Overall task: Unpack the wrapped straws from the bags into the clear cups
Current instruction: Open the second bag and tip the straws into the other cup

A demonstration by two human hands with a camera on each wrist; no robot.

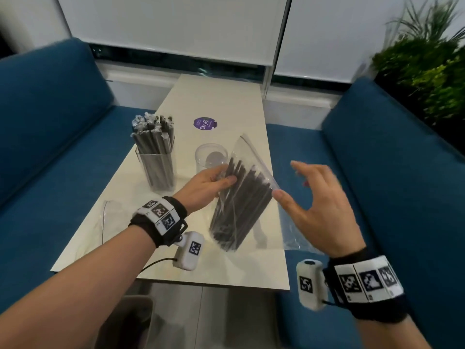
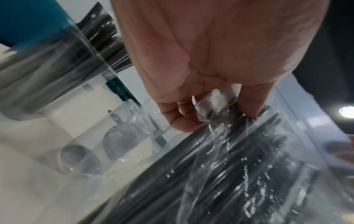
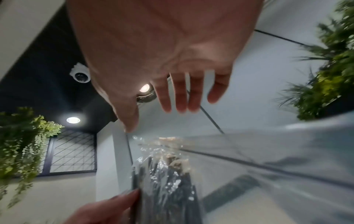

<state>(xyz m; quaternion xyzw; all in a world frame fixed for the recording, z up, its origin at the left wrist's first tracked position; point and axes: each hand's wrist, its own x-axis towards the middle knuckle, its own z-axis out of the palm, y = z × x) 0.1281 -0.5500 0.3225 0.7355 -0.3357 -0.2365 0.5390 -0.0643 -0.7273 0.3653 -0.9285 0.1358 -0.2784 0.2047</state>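
Left hand [image 1: 206,187] pinches the upper end of the clear bag [image 1: 241,197] of dark wrapped straws [image 1: 236,210], thumb on the front, fingers curled behind; bag hangs tilted above the table [image 1: 221,102]. Right hand [image 1: 319,205] spread and empty, thumb tip just beside the bag's right edge; contact unclear, the hand is blurred. Empty clear cup [image 1: 210,157] behind the bag, partly hidden. Full cup [image 1: 157,167] of straws at left. Both forearms reach forward.

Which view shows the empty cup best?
Head view: the empty cup stands whole and upright on the table, behind the bag that the left hand holds. Left wrist shows it blurred, lower part only. Right wrist doesn't show it.
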